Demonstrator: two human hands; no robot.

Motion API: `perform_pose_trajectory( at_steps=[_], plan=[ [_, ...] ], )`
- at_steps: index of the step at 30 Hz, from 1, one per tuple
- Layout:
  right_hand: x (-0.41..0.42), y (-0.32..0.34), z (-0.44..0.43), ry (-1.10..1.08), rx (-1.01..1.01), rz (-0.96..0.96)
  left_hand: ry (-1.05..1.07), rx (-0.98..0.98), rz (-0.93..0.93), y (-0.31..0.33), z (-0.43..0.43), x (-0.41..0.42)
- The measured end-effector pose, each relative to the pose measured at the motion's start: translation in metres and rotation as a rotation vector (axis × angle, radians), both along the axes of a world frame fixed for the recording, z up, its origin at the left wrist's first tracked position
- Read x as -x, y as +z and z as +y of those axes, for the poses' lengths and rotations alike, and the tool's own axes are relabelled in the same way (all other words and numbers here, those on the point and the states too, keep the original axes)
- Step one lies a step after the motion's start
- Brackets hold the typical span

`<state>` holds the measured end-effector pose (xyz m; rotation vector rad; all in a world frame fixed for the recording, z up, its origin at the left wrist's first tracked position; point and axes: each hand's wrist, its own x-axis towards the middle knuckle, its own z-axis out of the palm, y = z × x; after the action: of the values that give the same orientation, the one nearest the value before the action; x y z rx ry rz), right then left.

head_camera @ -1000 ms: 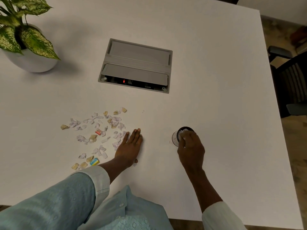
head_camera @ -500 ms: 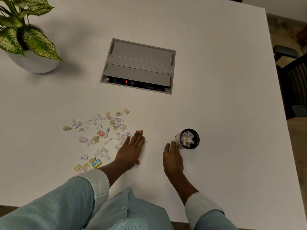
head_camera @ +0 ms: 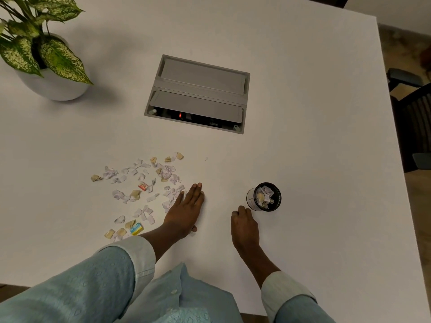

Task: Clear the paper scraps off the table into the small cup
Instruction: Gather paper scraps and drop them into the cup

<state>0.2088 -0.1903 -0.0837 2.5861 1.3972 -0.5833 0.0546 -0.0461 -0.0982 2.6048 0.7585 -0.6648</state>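
Note:
Several torn paper scraps (head_camera: 142, 190), white, tan and a few coloured, lie scattered on the white table (head_camera: 314, 136) left of centre. My left hand (head_camera: 186, 209) rests flat on the table at the right edge of the scraps, fingers straight and together, holding nothing. A small dark cup (head_camera: 264, 197) stands to the right with scraps inside it. Just below and left of the cup is my right hand (head_camera: 245, 227), close to it but apart, fingers curled downward, nothing seen in it.
A grey recessed cable box (head_camera: 198, 94) with a red light sits in the table's middle. A potted plant (head_camera: 46, 57) in a white pot stands at the far left. A dark chair (head_camera: 412, 117) is beyond the table's right edge.
My right hand came off the top of the cup and drew back toward me, uncovering the scraps inside. My left hand stayed flat beside the scraps.

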Motion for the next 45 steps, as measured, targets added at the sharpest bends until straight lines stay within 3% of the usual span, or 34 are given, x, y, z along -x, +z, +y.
perform_pose_trajectory(
  at_steps=[3,6,9,14,23,30,35,40,45],
  plan=[
    [0.003,0.006,-0.003,-0.027,-0.15,0.083,0.004,0.003,0.004,0.0,0.0,0.0],
    [0.004,0.017,-0.006,-0.189,-0.348,0.198,0.001,0.002,0.013,0.001,0.0,-0.001],
    [-0.007,0.041,-0.002,-0.336,-0.496,0.167,-0.01,-0.004,0.026,0.001,0.0,-0.001],
    [-0.044,0.058,0.001,-0.394,-0.76,-0.043,-0.014,-0.009,0.027,0.004,0.0,-0.001],
    [-0.063,0.055,0.003,-0.417,-0.7,-0.056,-0.014,-0.012,0.007,0.003,0.0,0.0],
    [-0.048,0.044,0.049,-0.121,-0.755,0.098,-0.007,-0.004,-0.008,0.0,0.001,0.002],
    [-0.044,0.026,0.115,-0.034,-0.594,0.235,-0.018,-0.002,-0.026,-0.004,0.003,0.006],
    [-0.05,-0.006,0.16,0.011,-0.387,0.256,-0.018,-0.003,-0.04,-0.009,0.004,0.008],
    [-0.053,-0.022,0.182,0.065,-0.374,0.238,-0.001,0.011,-0.057,-0.008,0.005,0.008]
  ],
)
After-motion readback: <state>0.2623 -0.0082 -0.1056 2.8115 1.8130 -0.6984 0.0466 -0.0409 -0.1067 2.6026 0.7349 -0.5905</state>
